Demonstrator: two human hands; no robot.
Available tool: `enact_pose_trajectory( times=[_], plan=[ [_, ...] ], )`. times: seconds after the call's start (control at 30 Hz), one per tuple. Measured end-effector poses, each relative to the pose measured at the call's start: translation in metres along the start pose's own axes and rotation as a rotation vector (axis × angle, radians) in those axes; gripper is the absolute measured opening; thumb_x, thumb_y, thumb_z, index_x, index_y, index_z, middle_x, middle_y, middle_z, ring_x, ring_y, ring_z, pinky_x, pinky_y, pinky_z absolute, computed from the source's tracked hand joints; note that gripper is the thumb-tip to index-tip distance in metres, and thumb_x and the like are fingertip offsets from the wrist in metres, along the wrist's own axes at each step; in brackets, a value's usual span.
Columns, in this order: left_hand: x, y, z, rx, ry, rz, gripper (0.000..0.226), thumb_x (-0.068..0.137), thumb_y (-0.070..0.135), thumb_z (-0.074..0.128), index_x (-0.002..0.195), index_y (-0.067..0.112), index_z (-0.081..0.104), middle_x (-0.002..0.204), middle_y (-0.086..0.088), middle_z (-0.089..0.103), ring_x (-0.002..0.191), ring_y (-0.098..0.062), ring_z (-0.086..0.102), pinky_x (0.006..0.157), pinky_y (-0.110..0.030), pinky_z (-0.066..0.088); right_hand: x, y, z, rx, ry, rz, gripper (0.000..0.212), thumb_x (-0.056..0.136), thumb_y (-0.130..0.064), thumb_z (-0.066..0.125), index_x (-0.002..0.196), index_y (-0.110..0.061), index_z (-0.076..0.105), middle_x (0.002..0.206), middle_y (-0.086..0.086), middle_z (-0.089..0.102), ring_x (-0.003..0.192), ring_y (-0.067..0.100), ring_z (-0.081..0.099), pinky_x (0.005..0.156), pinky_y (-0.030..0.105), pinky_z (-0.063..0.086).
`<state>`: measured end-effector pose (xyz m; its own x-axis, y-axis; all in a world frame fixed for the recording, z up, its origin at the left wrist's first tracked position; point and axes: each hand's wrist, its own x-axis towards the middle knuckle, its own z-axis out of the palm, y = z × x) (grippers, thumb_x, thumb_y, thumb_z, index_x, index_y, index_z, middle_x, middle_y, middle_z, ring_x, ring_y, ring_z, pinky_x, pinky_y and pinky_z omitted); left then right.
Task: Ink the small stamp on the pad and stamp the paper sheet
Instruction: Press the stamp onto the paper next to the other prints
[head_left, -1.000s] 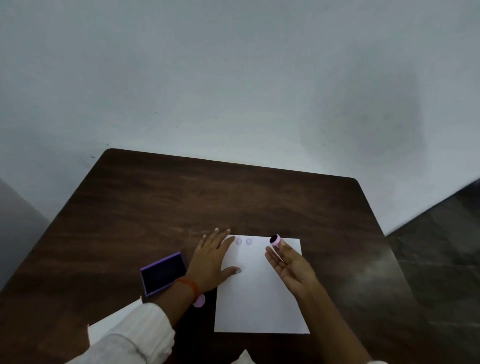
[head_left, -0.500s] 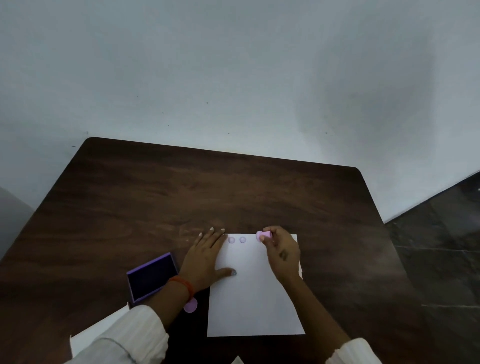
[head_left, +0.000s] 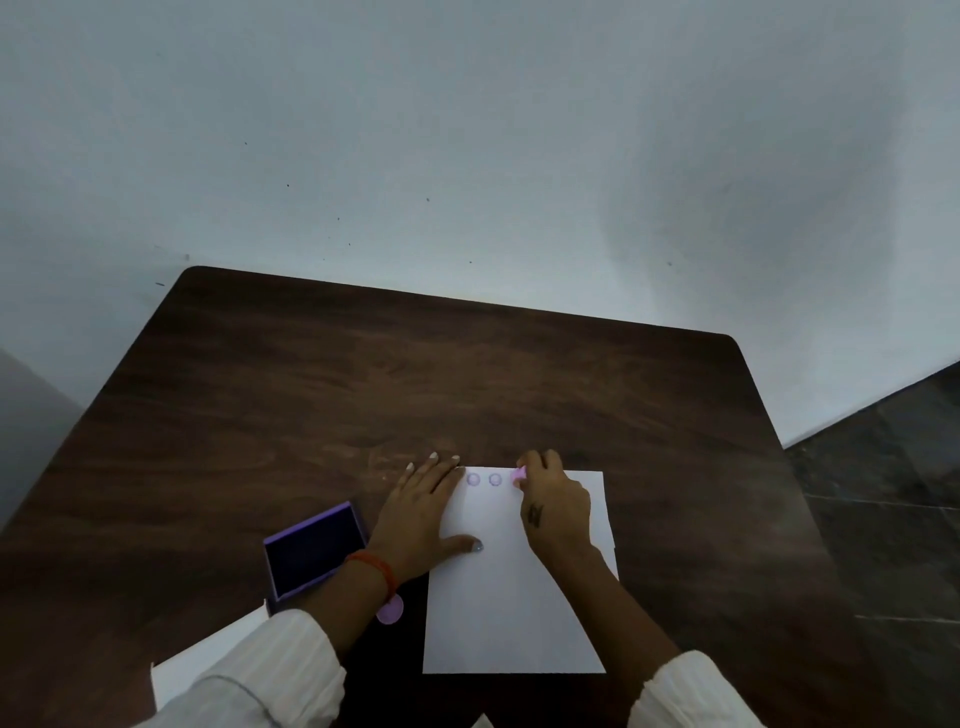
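A white paper sheet (head_left: 514, 597) lies on the dark wooden table (head_left: 415, 384), with two faint purple round prints (head_left: 484, 479) along its top edge. My right hand (head_left: 553, 501) grips the small pink stamp (head_left: 518, 474) and holds it down on the paper just right of those prints. My left hand (head_left: 423, 512) lies flat with spread fingers on the sheet's left edge. The purple ink pad (head_left: 311, 548) sits open to the left of the sheet, beside my left wrist.
A small round pink cap (head_left: 389, 609) lies on the table under my left forearm. Another white sheet (head_left: 208, 665) sticks out at the near left edge. A white wall stands behind the table, and dark floor shows at the right.
My right hand turned over from palm-up and brought the stamp down onto the paper's top edge. My left hand stayed flat on the sheet.
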<state>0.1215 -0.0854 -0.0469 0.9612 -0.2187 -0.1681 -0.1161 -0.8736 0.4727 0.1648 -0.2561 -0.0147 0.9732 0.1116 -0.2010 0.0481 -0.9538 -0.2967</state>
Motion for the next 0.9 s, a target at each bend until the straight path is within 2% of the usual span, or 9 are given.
enact_pose_trajectory(
  times=[0.17,0.3,0.4,0.57,0.9],
  plan=[
    [-0.0003,0.0016,-0.0024,-0.003,-0.004,0.001,0.094,0.073,0.062,0.059,0.144,0.018,0.015,0.157,0.001,0.013,0.145,-0.016,0.003,0.119,-0.038,-0.001,0.0004,-0.0013,0.0007,-0.048,-0.014,-0.035,0.03,0.091,-0.026,0.053,0.118,-0.014,0.047,0.124,0.01,0.055,0.092,0.023,0.063,0.072,0.022,0.044],
    [-0.0017,0.0024,-0.0037,-0.012,-0.008,0.001,0.093,0.074,0.06,0.06,0.144,0.018,0.015,0.157,0.0,0.012,0.145,-0.017,0.003,0.12,-0.038,-0.001,-0.0017,-0.0016,0.0019,-0.052,-0.009,-0.056,0.032,0.091,-0.027,0.053,0.119,-0.013,0.048,0.126,0.01,0.056,0.096,0.023,0.063,0.078,0.024,0.049],
    [-0.0021,0.0032,-0.0036,-0.013,-0.015,-0.004,0.093,0.075,0.06,0.06,0.144,0.018,0.014,0.158,0.001,0.012,0.145,-0.017,0.003,0.12,-0.038,-0.001,-0.0036,0.0006,0.0025,-0.047,0.034,-0.101,0.031,0.09,-0.027,0.054,0.117,-0.012,0.052,0.122,0.009,0.061,0.097,0.022,0.062,0.077,0.023,0.046],
    [-0.0015,0.0021,-0.0018,-0.013,-0.001,-0.002,0.094,0.074,0.06,0.059,0.144,0.018,0.014,0.157,0.0,0.012,0.145,-0.017,0.003,0.119,-0.038,-0.002,0.0004,0.0022,-0.0007,-0.063,0.058,-0.169,0.029,0.09,-0.022,0.053,0.116,-0.009,0.056,0.125,0.009,0.061,0.113,0.024,0.053,0.094,0.029,0.045],
    [-0.0005,0.0004,0.0021,-0.028,0.018,-0.004,0.095,0.073,0.061,0.06,0.144,0.018,0.015,0.157,0.0,0.014,0.145,-0.017,0.004,0.119,-0.038,-0.002,0.0017,0.0059,-0.0006,-0.019,0.056,-0.235,0.027,0.09,-0.016,0.054,0.113,-0.004,0.058,0.122,0.012,0.062,0.111,0.026,0.054,0.095,0.029,0.045]
  ],
)
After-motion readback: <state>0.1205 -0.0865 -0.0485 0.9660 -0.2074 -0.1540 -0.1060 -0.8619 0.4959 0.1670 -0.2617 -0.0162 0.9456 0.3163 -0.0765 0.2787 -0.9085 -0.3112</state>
